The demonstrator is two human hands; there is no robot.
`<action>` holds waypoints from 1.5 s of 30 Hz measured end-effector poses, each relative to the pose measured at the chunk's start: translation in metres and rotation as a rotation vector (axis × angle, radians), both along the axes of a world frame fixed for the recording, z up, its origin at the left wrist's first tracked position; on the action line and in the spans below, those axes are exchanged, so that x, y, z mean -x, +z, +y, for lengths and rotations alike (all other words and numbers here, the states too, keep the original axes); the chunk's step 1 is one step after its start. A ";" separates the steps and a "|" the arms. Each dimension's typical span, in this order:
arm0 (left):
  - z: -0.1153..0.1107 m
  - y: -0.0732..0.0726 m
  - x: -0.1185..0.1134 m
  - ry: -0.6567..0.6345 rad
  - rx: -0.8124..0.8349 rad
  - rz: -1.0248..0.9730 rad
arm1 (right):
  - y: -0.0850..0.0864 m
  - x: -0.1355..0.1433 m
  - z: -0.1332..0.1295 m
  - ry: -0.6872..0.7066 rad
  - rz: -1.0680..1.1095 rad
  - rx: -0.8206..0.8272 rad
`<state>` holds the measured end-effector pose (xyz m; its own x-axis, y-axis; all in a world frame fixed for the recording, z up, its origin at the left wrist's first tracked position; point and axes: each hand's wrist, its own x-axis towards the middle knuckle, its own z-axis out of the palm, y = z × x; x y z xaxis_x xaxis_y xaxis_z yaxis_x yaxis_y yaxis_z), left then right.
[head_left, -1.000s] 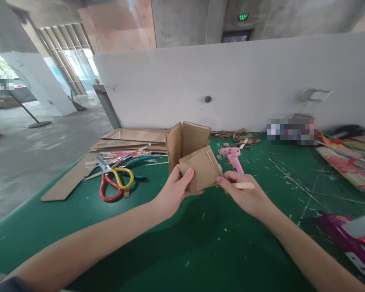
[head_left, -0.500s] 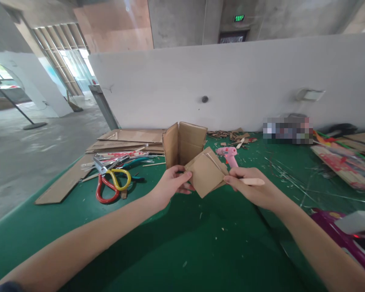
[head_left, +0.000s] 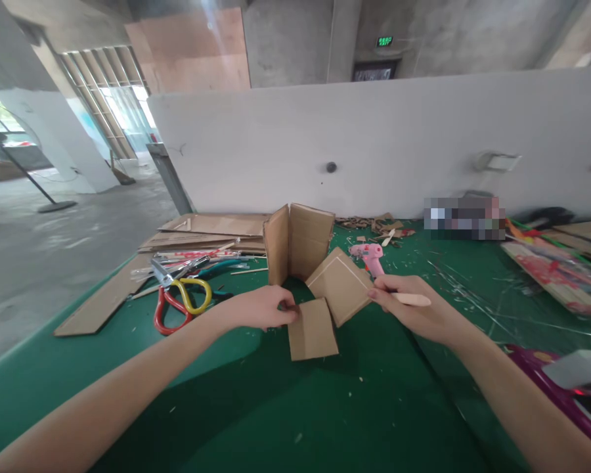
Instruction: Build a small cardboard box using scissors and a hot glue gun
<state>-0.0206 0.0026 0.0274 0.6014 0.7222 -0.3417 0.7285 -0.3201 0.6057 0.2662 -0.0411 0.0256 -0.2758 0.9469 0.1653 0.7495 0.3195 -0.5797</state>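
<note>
- Pinched a smaller cardboard piece by its upper left corner with the left hand, over the green counter.
- Pinched a larger cardboard square by its right corner with the right hand, along with a wooden stick.
- Held both before the upright folded cardboard, scissors to the left, pink glue gun beyond.

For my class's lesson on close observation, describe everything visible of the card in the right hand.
The card is flat, roughly square, brown, apparently cardboard, with a pale bent line near its top corner. It is held corner-up above the table, in front of the upright cardboard. The right hand pinches its right corner; whether it touches the lower piece is unclear.
</note>
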 end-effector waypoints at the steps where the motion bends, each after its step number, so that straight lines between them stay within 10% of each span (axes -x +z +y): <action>1: -0.003 0.003 0.000 -0.015 -0.125 0.036 | -0.001 0.000 0.000 -0.002 0.004 -0.010; 4: -0.009 0.009 0.001 -0.008 -0.302 -0.028 | -0.002 -0.001 0.001 -0.020 0.023 -0.038; 13: -0.012 0.007 -0.011 0.106 0.028 -0.687 | -0.001 0.013 -0.005 0.063 0.007 0.025; 26: -0.010 0.017 -0.007 0.267 -0.190 -0.545 | -0.026 0.016 0.002 0.183 -0.163 -0.088; 36: -0.032 0.031 -0.012 -0.314 0.020 -0.238 | -0.047 0.032 0.035 0.217 -0.489 -0.299; 45: -0.031 0.020 -0.017 -0.326 -0.023 -0.146 | -0.021 0.045 0.027 0.106 -0.496 -0.267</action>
